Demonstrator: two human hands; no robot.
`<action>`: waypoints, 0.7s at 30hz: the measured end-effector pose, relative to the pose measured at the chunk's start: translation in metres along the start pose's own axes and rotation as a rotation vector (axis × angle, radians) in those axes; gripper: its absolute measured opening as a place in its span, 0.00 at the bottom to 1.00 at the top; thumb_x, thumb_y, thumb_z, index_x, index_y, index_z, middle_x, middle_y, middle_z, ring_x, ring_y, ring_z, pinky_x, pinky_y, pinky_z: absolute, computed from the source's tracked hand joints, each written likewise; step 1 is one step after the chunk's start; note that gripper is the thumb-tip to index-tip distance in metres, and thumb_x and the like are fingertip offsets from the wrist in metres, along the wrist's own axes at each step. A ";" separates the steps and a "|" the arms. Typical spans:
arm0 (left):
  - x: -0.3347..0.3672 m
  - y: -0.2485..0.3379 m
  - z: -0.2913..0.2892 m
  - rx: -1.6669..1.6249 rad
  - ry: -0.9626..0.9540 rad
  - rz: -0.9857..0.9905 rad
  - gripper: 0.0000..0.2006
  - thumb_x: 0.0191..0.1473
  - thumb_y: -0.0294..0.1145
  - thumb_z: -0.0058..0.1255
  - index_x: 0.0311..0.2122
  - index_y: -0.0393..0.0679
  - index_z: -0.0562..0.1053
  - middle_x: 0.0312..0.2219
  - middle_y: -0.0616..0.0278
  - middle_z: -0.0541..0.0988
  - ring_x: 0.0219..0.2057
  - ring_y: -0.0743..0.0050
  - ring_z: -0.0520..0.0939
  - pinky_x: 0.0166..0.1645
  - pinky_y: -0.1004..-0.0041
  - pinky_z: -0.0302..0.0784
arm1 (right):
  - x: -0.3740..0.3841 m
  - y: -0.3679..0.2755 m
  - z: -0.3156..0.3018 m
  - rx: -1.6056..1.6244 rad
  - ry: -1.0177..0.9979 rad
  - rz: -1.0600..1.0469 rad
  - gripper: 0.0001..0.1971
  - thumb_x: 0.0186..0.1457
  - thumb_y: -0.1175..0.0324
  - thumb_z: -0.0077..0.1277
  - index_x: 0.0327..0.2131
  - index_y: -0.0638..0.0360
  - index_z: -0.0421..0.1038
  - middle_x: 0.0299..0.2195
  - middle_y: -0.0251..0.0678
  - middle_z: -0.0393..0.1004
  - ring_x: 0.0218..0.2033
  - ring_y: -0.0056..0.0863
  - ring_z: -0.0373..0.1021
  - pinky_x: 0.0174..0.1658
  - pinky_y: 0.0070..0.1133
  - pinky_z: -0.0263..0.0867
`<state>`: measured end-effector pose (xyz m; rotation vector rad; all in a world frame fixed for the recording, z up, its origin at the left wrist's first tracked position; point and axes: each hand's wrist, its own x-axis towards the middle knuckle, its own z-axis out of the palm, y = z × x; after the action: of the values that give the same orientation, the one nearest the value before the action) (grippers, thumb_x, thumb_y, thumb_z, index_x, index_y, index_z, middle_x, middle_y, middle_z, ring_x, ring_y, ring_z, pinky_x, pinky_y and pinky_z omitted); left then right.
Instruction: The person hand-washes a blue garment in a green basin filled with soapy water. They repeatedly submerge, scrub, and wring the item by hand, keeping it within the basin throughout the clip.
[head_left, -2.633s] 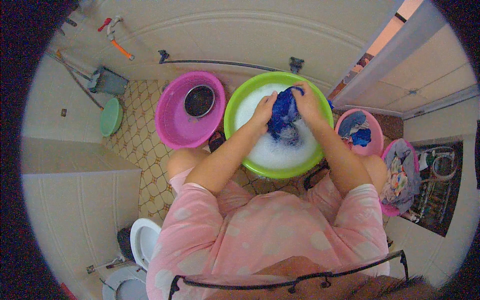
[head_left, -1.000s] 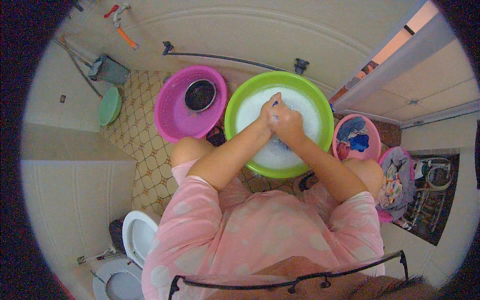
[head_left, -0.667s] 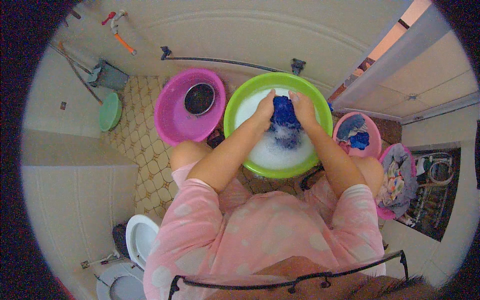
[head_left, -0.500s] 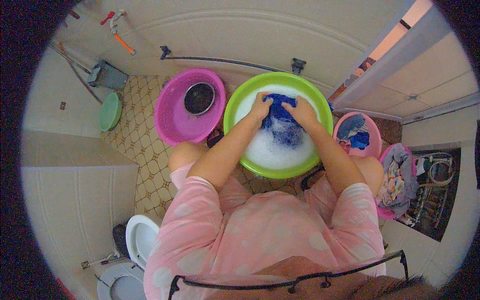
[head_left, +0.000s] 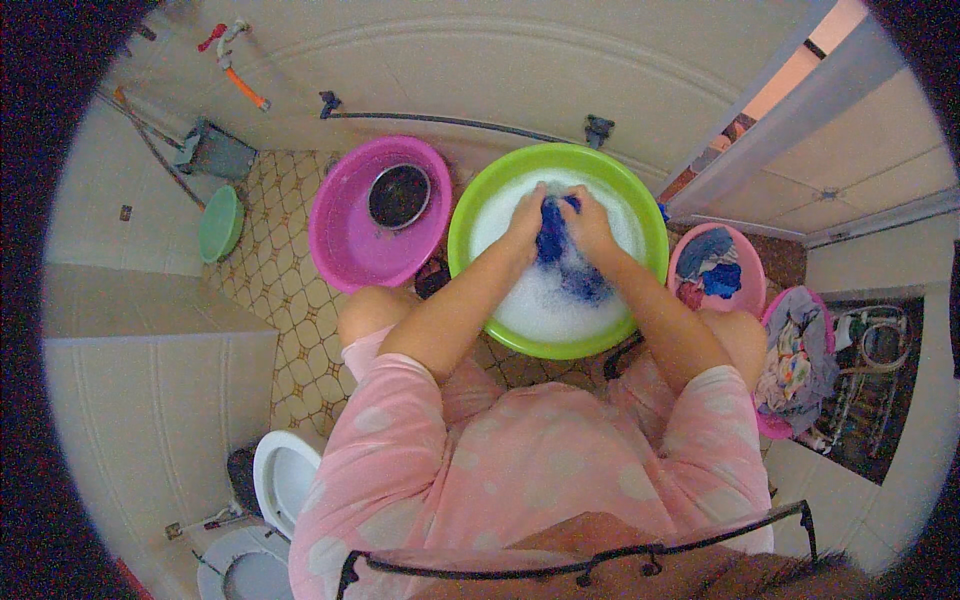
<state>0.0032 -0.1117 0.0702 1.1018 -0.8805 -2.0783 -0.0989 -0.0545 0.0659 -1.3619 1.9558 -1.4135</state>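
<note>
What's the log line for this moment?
left hand and right hand: gripping blue cloth | in: green basin, suds

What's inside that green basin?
The green basin holds white suds and a blue cloth gripped by both hands; foam hides whatever lies beneath.

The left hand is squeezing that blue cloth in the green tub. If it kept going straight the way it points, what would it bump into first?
The left hand points up and right, so it would likely press into the blue cloth it grips, then the right hand behind it. Depth is hard to judge.
</note>
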 end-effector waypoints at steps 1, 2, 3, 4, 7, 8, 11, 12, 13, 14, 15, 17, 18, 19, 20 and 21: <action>0.000 0.003 -0.002 -0.043 -0.010 -0.035 0.20 0.50 0.48 0.41 0.40 0.41 0.64 0.28 0.55 0.71 0.30 0.64 0.73 0.33 0.65 0.70 | -0.007 -0.016 -0.001 0.024 -0.058 -0.046 0.07 0.45 0.68 0.46 0.26 0.62 0.68 0.26 0.46 0.70 0.29 0.42 0.68 0.33 0.30 0.62; 0.002 0.006 -0.004 -0.085 -0.021 -0.072 0.20 0.51 0.49 0.40 0.39 0.42 0.65 0.28 0.55 0.71 0.30 0.63 0.73 0.33 0.64 0.70 | -0.013 -0.026 -0.001 0.046 -0.114 -0.090 0.07 0.45 0.68 0.47 0.24 0.62 0.68 0.24 0.45 0.70 0.28 0.42 0.68 0.32 0.29 0.62; 0.004 0.007 -0.005 -0.128 -0.033 -0.110 0.20 0.51 0.50 0.39 0.38 0.43 0.65 0.28 0.55 0.71 0.30 0.63 0.73 0.33 0.64 0.70 | -0.021 -0.032 0.001 -0.008 -0.120 -0.169 0.07 0.45 0.67 0.47 0.24 0.62 0.68 0.24 0.44 0.70 0.27 0.42 0.68 0.31 0.29 0.62; 0.000 0.010 0.001 -0.087 0.004 -0.105 0.19 0.51 0.52 0.38 0.36 0.45 0.65 0.28 0.55 0.72 0.30 0.62 0.73 0.35 0.64 0.70 | -0.028 -0.037 0.003 -0.061 -0.127 -0.247 0.08 0.45 0.67 0.48 0.23 0.62 0.68 0.23 0.44 0.70 0.27 0.42 0.67 0.31 0.29 0.62; -0.007 0.000 0.004 -0.276 -0.139 -0.237 0.18 0.51 0.50 0.38 0.35 0.45 0.66 0.28 0.56 0.72 0.29 0.61 0.73 0.34 0.64 0.70 | -0.031 -0.046 -0.002 -0.122 -0.067 -0.395 0.10 0.47 0.63 0.46 0.24 0.60 0.69 0.24 0.44 0.70 0.26 0.42 0.67 0.31 0.31 0.62; -0.019 0.001 0.015 -0.301 -0.114 -0.204 0.18 0.51 0.50 0.38 0.35 0.45 0.66 0.29 0.56 0.72 0.29 0.62 0.73 0.34 0.64 0.70 | -0.025 -0.051 -0.009 -0.120 -0.030 -0.374 0.11 0.47 0.62 0.45 0.25 0.59 0.70 0.25 0.44 0.70 0.28 0.42 0.67 0.32 0.33 0.62; -0.034 -0.004 0.039 -0.368 -0.127 -0.157 0.16 0.52 0.47 0.38 0.35 0.44 0.67 0.29 0.58 0.73 0.30 0.61 0.74 0.35 0.64 0.70 | 0.000 -0.043 -0.023 -0.250 0.026 -0.147 0.12 0.47 0.60 0.44 0.26 0.59 0.70 0.26 0.45 0.71 0.27 0.43 0.67 0.33 0.34 0.62; -0.024 -0.012 0.033 -0.386 -0.185 -0.177 0.15 0.52 0.46 0.38 0.35 0.44 0.67 0.29 0.60 0.74 0.31 0.61 0.74 0.37 0.63 0.70 | 0.005 -0.039 -0.025 -0.312 0.033 -0.044 0.12 0.47 0.60 0.44 0.27 0.59 0.70 0.25 0.46 0.71 0.26 0.44 0.67 0.32 0.35 0.62; -0.021 -0.013 0.033 -0.405 -0.243 -0.200 0.15 0.53 0.44 0.38 0.34 0.44 0.68 0.29 0.62 0.74 0.32 0.61 0.74 0.38 0.63 0.70 | 0.005 -0.040 -0.025 -0.274 0.028 -0.066 0.13 0.48 0.59 0.44 0.26 0.59 0.70 0.25 0.46 0.71 0.25 0.44 0.67 0.31 0.35 0.62; -0.018 -0.014 0.033 -0.384 -0.221 -0.197 0.15 0.54 0.45 0.35 0.33 0.44 0.68 0.28 0.63 0.74 0.31 0.63 0.74 0.38 0.64 0.70 | 0.002 -0.042 -0.025 -0.235 0.023 -0.088 0.13 0.48 0.59 0.44 0.26 0.59 0.70 0.25 0.46 0.70 0.25 0.44 0.67 0.31 0.35 0.62; -0.015 -0.013 0.029 -0.389 -0.244 -0.181 0.15 0.53 0.45 0.35 0.32 0.45 0.68 0.26 0.63 0.74 0.30 0.65 0.74 0.37 0.66 0.70 | -0.002 -0.043 -0.024 -0.196 0.017 -0.111 0.14 0.48 0.58 0.44 0.26 0.60 0.70 0.24 0.46 0.70 0.24 0.44 0.67 0.30 0.35 0.62; -0.016 -0.005 0.025 -0.397 -0.295 -0.151 0.15 0.53 0.46 0.35 0.30 0.46 0.69 0.23 0.64 0.73 0.28 0.68 0.73 0.35 0.68 0.69 | -0.019 -0.047 -0.011 -0.211 -0.011 -0.200 0.14 0.48 0.59 0.43 0.24 0.60 0.69 0.23 0.45 0.70 0.24 0.44 0.67 0.29 0.34 0.62; -0.016 -0.005 0.027 -0.383 -0.285 -0.137 0.15 0.53 0.46 0.36 0.30 0.46 0.69 0.23 0.64 0.73 0.28 0.69 0.73 0.35 0.68 0.69 | -0.020 -0.046 -0.009 -0.209 0.010 -0.240 0.14 0.48 0.59 0.43 0.23 0.60 0.69 0.23 0.45 0.70 0.24 0.45 0.67 0.28 0.34 0.62; -0.019 -0.007 0.029 -0.371 -0.273 -0.122 0.15 0.53 0.46 0.36 0.30 0.46 0.68 0.23 0.64 0.73 0.28 0.69 0.73 0.34 0.68 0.69 | -0.022 -0.046 -0.006 -0.206 0.029 -0.282 0.14 0.49 0.58 0.43 0.22 0.60 0.69 0.22 0.44 0.70 0.23 0.45 0.67 0.28 0.34 0.62; -0.022 -0.009 0.031 -0.359 -0.261 -0.108 0.14 0.53 0.45 0.36 0.30 0.46 0.68 0.23 0.64 0.73 0.28 0.69 0.73 0.34 0.68 0.69 | -0.019 -0.043 -0.007 -0.192 0.085 -0.319 0.15 0.49 0.58 0.43 0.21 0.60 0.68 0.22 0.44 0.70 0.23 0.45 0.67 0.27 0.34 0.62; -0.024 -0.011 0.034 -0.346 -0.249 -0.093 0.14 0.53 0.45 0.36 0.30 0.46 0.68 0.22 0.64 0.73 0.28 0.70 0.73 0.34 0.68 0.69 | -0.015 -0.041 -0.009 -0.179 0.141 -0.355 0.15 0.49 0.58 0.43 0.20 0.60 0.68 0.21 0.44 0.70 0.23 0.45 0.66 0.27 0.34 0.62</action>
<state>-0.0178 -0.0774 0.0868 0.7239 -0.5561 -2.3698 -0.0790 -0.0382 0.1020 -1.8087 2.0436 -1.5551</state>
